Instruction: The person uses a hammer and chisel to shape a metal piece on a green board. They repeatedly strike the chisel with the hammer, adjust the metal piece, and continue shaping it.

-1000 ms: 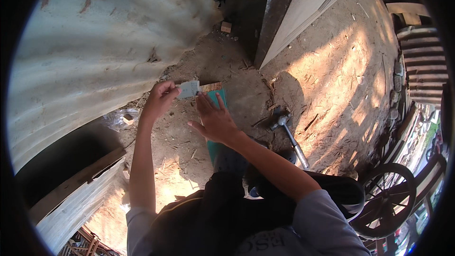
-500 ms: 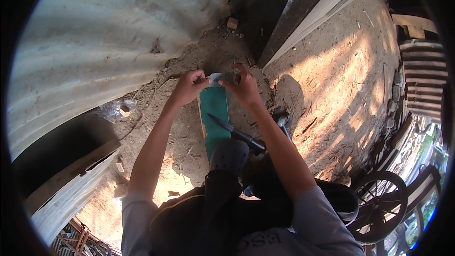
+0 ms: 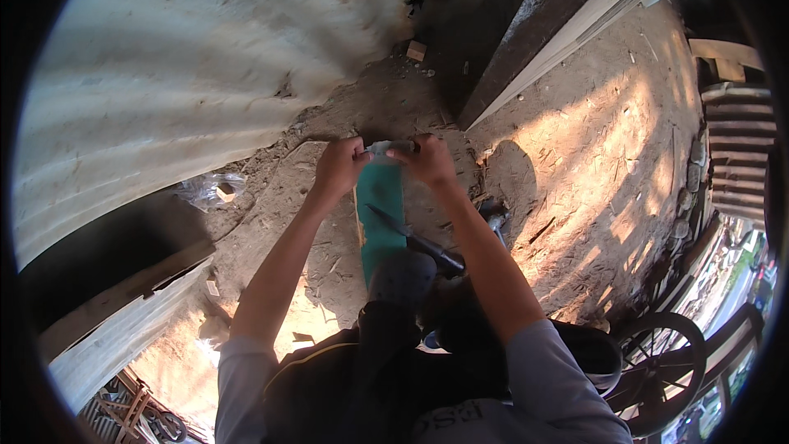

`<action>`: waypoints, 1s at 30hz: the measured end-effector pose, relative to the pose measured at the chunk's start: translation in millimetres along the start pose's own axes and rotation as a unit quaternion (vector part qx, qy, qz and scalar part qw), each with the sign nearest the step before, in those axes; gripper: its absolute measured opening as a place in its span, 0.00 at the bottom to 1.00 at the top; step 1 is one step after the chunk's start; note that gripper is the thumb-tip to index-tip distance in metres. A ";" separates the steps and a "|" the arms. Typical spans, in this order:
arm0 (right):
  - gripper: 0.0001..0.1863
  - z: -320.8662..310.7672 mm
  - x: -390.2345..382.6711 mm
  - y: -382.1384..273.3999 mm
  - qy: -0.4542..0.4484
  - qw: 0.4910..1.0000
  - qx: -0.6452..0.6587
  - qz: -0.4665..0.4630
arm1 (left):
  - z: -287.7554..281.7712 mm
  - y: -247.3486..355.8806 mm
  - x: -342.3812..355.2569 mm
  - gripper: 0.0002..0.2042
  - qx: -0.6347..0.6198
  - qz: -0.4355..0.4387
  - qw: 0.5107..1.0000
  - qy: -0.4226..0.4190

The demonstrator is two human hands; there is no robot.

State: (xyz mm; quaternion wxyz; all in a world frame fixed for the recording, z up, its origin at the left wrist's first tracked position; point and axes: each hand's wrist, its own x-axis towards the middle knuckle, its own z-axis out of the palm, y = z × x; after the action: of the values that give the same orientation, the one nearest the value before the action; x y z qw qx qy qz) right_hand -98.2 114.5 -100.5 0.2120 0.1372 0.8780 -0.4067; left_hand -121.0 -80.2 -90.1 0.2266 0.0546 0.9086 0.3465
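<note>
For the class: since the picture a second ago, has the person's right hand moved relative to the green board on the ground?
Yes. The right hand has moved from the middle of the green board up to its far end, where it grips a small pale piece with the left hand.

A small sheet (image 3: pixel 388 148) is held between the left hand (image 3: pixel 339 168) and the right hand (image 3: pixel 429 160), above the far end of a board (image 3: pixel 381 214) laid on the ground (image 3: pixel 575 164). A knife (image 3: pixel 411 238) is laid across the board, a metal sheet (image 3: pixel 164 57) is set to the left, and a wheel (image 3: pixel 662 366) is placed at the lower right.

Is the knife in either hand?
No. The knife lies on the green board, while both hands grip a small pale piece at its far end.
</note>
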 end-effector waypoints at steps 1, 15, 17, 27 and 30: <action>0.31 -0.4 1.8 -1.5 0.009 1.000 -0.007 -0.008 | -1.1 -5.0 0.3 0.12 -0.013 0.008 1.000 0.009; 0.34 6.6 -0.6 -9.9 0.080 0.994 -0.068 0.013 | 6.7 -18.7 -1.1 0.11 -0.060 0.021 0.997 0.049; 0.34 16.9 -0.2 -15.8 0.093 0.992 -0.089 0.003 | 3.9 -25.5 -6.8 0.11 -0.082 -0.002 0.996 0.043; 0.32 1.1 1.9 -16.4 0.053 0.992 -0.107 0.042 | -0.2 3.2 -4.3 0.11 0.011 -0.052 0.998 0.022; 0.29 9.7 -0.3 -23.3 0.034 0.994 -0.099 0.017 | -5.8 -2.5 -18.5 0.11 0.035 -0.042 0.997 0.061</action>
State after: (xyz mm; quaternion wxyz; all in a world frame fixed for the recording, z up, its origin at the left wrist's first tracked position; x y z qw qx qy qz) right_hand -105.1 92.2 -90.7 0.2017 0.1443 0.9180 -0.3094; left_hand -107.0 -90.3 -81.0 0.1832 0.0029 0.9339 0.3069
